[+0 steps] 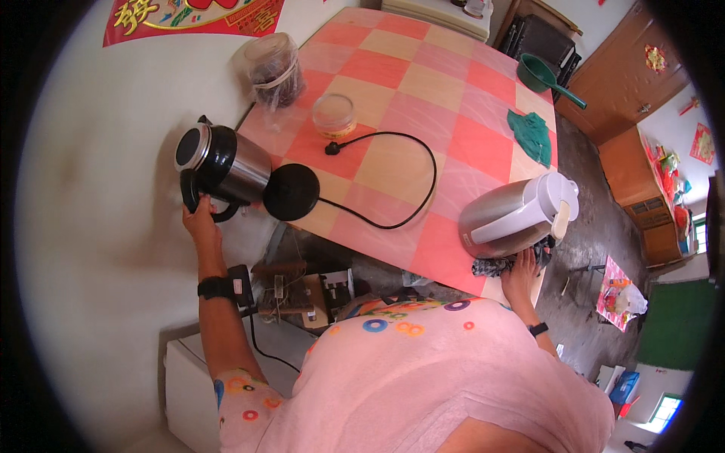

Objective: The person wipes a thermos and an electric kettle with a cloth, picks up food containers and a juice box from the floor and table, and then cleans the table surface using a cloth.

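Observation:
At the table's left edge, by the wall, my left hand (203, 218) grips the black handle of a steel electric kettle (249, 166). The round black kettle base (291, 192) lies beside it, its cord looping over the table to a plug (333, 148). On the right, my right hand (522, 276) is on a dark patterned cloth (491, 266) at the near edge. Just beyond that cloth stands a steel vacuum jug (498, 215) with a white handle and lid. Whether the fingers close on the cloth is hard to tell.
A lidded clear tub (334, 116) and a plastic-wrapped jar (276, 76) stand near the wall on the checkered table (385, 96). A green cloth (531, 139) and a green dipper (535, 73) lie at the far right edge. Below left is a white cabinet-like box (192, 390).

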Demonstrator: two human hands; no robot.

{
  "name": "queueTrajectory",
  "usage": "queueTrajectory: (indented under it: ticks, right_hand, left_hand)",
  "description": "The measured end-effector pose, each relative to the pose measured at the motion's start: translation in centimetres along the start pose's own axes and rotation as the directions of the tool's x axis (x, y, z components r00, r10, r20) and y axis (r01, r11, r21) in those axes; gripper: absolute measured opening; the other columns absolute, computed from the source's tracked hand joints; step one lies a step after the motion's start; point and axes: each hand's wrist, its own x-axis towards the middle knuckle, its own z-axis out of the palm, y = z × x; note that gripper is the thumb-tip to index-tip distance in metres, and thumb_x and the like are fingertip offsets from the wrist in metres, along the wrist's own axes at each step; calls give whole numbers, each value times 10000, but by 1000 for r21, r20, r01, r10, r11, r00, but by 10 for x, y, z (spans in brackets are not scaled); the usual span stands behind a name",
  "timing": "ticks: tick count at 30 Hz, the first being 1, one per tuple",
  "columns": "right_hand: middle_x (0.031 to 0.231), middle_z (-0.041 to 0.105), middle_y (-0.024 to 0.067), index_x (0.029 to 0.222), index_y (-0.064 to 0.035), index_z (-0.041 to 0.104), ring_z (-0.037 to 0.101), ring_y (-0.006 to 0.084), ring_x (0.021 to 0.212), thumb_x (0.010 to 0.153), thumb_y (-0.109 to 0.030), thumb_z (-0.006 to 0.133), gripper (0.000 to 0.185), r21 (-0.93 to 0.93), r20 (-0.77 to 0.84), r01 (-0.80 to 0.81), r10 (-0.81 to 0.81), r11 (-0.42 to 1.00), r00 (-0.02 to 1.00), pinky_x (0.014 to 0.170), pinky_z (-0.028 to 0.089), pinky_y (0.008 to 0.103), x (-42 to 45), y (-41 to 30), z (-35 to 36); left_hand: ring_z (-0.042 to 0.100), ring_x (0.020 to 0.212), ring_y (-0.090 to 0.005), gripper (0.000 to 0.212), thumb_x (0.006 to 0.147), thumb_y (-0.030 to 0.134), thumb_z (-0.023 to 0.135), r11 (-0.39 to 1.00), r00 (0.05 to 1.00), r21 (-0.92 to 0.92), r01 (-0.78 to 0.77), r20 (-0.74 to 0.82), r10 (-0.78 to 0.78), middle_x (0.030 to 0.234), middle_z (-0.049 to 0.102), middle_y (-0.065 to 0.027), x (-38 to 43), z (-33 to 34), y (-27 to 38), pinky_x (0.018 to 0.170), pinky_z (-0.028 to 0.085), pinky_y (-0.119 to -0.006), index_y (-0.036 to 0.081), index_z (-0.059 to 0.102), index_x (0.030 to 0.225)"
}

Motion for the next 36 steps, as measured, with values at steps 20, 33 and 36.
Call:
queueTrajectory:
  ticks: [20,33,36]
  right_hand:
    - [901,575,110,981,-59,557,546,288,863,736,-44,547,246,745,-51,532,-760,403,648,751,441,375,32,-175,-3]
    - [907,558,153,982,-35,540,525,320,874,716,2,500,271,778,-183,523,-669,349,720,765,429,395,76,-234,16]
    - [917,553,156,984,-31,539,521,328,874,709,9,504,280,781,-215,538,-671,319,710,759,432,390,74,-234,20]
  left_hand:
    - [442,493,-69,124,739,-11,578,987,999,158,-5,48,-3,678,527,-16,-62,34,12,465,365,-209,27,541,850]
    - [461,516,-72,119,728,61,607,926,989,347,-148,29,147,611,507,-8,-105,55,7,472,372,-217,17,542,817]
    - [467,525,-76,124,725,69,610,930,996,357,-90,34,83,622,518,-12,-98,59,3,472,380,-229,16,547,818]
